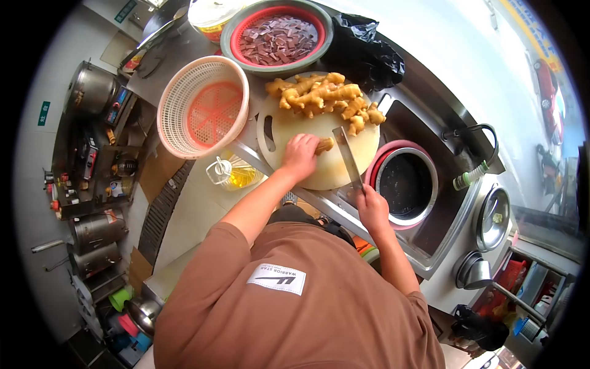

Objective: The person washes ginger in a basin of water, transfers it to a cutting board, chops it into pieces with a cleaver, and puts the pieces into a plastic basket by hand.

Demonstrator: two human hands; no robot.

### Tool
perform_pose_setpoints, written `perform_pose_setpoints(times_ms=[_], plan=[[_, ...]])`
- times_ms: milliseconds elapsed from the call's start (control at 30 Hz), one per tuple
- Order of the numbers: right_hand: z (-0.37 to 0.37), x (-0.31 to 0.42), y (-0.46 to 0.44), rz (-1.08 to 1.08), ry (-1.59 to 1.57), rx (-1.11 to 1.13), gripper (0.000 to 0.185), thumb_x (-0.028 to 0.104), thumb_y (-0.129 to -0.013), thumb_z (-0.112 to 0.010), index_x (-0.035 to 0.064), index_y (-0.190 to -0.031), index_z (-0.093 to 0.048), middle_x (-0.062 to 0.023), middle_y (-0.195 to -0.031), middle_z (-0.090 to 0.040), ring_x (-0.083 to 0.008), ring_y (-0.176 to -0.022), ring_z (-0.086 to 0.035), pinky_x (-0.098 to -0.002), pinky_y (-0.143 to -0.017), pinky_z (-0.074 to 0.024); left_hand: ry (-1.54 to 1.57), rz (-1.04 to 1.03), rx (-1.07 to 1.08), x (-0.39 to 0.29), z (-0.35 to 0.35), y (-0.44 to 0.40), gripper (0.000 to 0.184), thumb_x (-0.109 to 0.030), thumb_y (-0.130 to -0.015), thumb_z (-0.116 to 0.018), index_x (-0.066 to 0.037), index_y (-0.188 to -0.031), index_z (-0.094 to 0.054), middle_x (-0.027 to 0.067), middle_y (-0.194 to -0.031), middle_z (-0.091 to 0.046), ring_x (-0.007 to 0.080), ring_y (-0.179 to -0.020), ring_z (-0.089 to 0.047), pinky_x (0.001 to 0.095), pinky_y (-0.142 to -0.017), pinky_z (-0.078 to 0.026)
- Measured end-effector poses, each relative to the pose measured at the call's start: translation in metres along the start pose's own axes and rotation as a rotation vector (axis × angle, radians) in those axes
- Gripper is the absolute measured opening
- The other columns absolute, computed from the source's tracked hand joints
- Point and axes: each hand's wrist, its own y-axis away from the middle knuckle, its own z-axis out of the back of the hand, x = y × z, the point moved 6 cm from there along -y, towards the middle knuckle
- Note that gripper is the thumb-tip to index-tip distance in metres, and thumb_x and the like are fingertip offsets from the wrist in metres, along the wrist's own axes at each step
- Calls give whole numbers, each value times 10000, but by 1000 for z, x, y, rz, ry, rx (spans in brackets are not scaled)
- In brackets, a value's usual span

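Centrally, bare board (327, 174) separates hands (300, 157) (373, 210); ginger (322, 96) crowds its far edge

Single wide head view, above and behind bare hands (300, 158), fairly near, facing down-forward onto grey metal counter (184, 46).

Knobbly tan ginger (319, 97) lies at the back of a round cream plastic cutting board (330, 169), a round white-and-pink plastic basket (174, 117) to its left, a rectangular steel sink (452, 184) to its right.

Brown short-sleeved shirt (307, 326) — white label (276, 279)
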Motion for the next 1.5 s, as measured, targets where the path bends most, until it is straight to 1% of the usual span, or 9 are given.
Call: perform_pose_setpoints(times_ms=[133, 367, 433, 533, 800, 933, 1133, 1233, 1500], plan=[[9, 15, -8, 50, 90, 35, 179, 135, -899, -603, 19, -1027, -649, -214, -794, -657, -409, -735, -643, -487, -665, -511, 49, 15, -154, 2, 14, 14, 312, -74, -683, -735, -61, -973, -620, 88, -1053, -615, 331, -1055, -558, 416, -943, -462], [22, 44, -21, 62, 199, 149, 114, 138, -897, -575, 30, -881, -611, -214, -745, -644, -415, -703, -635, -496, -648, -507, 87, 33, -62, 8, 14, 6, 243, -87, -685, -741, -61, -903, -636, 71, -988, -622, 306, -991, -575, 399, -894, -475], [10, 33, -24, -91, 285, 351, 173, 154, -907, -539, 8, -963, -614, -235, -818, -665, -428, -776, -643, -510, -706, -503, 114, 5, -96, 6, 19, 6, 235, -97, -691, -740, -59, -901, -641, 73, -981, -628, 311, -970, -581, 402, -876, -477], [-20, 21, -36, -9, 306, 304, 114, 103, -874, -548, 8, -819, -579, -216, -706, -647, -413, -678, -648, -500, -627, -514, 144, 112, -47, 12, 13, 5, 248, -102, -699, -740, -57, -926, -650, 86, -1000, -632, 329, -973, -581, 411, -869, -481], [-19, 31, -68, 13, 404, 418, 112, 55, -826, -546, -5, -846, -638, -234, -766, -671, -408, -719, -677, -486, -656, -544, 148, 111, -59, 15, 10, 6, 262, -123, -726, -729, -52, -969, -660, 111, -1036, -635, 344, -974, -584, 423, -866, -487], [-43, 10, -71, 41, 399, 313, 100, 46, -822, -536, 3, -818, -626, -232, -754, -668, -397, -701, -676, -477, -637, -543, 92, 77, -91, 15, 8, 8, 276, -118, -720, -732, -52, -979, -663, 114, -1043, -635, 341, -981, -587, 422, -875, -488], [-9, 28, -66, 46, 405, 295, 212, 198, -910, -582, 27, -787, -603, -196, -681, -655, -376, -643, -663, -477, -608, -532, 161, 81, -161, 9, 13, 13, 256, -90, -740, -728, -46, -981, -656, 104, -1040, -637, 341, -972, -584, 413, -866, -491], [10, 44, -59, 15, 389, 356, 205, 189, -906, -581, 18, -798, -612, -202, -686, -655, -386, -653, -662, -480, -628, -534, 169, 121, -116, 13, 8, 12, 238, -85, -760, -719, -51, -986, -655, 105, -1041, -637, 340, -983, -583, 410, -867, -490], [-50, 25, -84, 47, 389, 351, 154, 124, -867, -557, 2, -819, -638, -235, -796, -673, -410, -757, -670, -473, -688, -537, 113, 94, -132, 12, 9, 14, 207, -103, -776, -696, -57, -975, -655, 125, -1065, -631, 351, -1013, -572, 419, -875, -485]])
